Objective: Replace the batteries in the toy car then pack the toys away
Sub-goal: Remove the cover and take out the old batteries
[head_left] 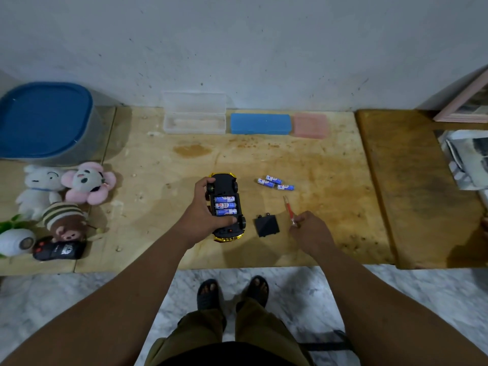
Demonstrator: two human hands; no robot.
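Observation:
A gold toy car (pixel 227 228) lies upside down on the wooden table (pixel 169 159), its black underside up. Its battery bay is uncovered and holds three blue and white batteries (pixel 225 206). My left hand (pixel 204 207) grips the car from its left side. The black battery cover (pixel 266 225) lies on the table just right of the car. My right hand (pixel 309 231) pinches the lower end of a small red screwdriver (pixel 288 210), whose tip points away from me. Three more loose batteries (pixel 275 182) lie behind the screwdriver.
Plush toys (pixel 66 191), a white toy (pixel 14 240) and a black remote (pixel 59 250) sit at the left. A grey bin with a blue lid (pixel 45 120) stands behind them. A clear case (pixel 194 118), a blue case (pixel 260 124) and a pink case (pixel 311 125) line the wall.

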